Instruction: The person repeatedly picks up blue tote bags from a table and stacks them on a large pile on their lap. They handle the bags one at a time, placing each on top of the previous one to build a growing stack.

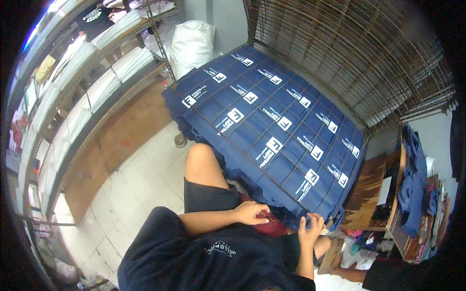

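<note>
Navy fabric panels (242, 131) with repeated white prints lie on a wide rack in front of me, with a thin wire grid showing across them. My right hand (311, 230) is at the near right corner of this stack, thumb and fingers closed about a navy fabric edge. Close to my lap, my left hand (252, 212) has its fingers curled on a maroon cloth (272, 225). Part of the maroon cloth is hidden beneath the hand and the navy edge. Ruffled navy layers hang along the rack's near side.
Raised wire rack trays (335, 53) lean at the far right. Shelves (92, 87) of stacked white sheets line the left, and a white sack (192, 47) stands behind. At right is a wooden cabinet (369, 194) with navy cloth draped beside it. Another person's arm (350, 275) reaches in low at right.
</note>
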`<state>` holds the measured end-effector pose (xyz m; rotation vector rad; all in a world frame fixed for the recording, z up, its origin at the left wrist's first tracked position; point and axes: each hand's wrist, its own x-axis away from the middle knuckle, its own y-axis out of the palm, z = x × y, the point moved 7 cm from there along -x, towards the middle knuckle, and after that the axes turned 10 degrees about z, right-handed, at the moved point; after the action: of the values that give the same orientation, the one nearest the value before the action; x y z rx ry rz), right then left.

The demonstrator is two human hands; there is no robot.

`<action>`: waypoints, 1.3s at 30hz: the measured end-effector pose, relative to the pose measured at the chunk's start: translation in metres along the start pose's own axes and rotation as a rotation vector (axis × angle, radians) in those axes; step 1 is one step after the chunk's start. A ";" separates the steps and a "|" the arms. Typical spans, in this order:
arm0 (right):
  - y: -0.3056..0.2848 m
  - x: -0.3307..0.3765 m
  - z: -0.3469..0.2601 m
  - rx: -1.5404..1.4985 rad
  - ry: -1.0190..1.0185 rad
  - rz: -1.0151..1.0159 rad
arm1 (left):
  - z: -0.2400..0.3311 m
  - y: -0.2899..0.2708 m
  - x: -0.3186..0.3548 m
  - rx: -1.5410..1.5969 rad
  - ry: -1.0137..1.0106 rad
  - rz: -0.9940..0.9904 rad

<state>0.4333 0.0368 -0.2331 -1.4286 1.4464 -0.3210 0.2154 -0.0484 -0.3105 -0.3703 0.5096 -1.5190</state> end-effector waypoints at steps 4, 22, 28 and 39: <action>-0.015 0.012 0.021 0.078 0.008 0.085 | 0.004 0.001 -0.002 -0.030 -0.018 -0.005; -0.057 0.092 0.184 0.194 0.480 0.364 | -0.008 0.075 0.016 -0.060 -0.113 -0.548; -0.063 0.065 0.171 0.143 0.470 0.405 | -0.004 0.069 0.008 -0.011 -0.193 -0.554; -0.221 -0.031 0.195 0.127 0.374 1.056 | -0.010 0.074 0.008 -0.009 -0.236 -0.561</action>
<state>0.7062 0.0946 -0.1320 -0.3655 2.2187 0.0082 0.2727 -0.0536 -0.3587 -0.7340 0.2312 -1.9771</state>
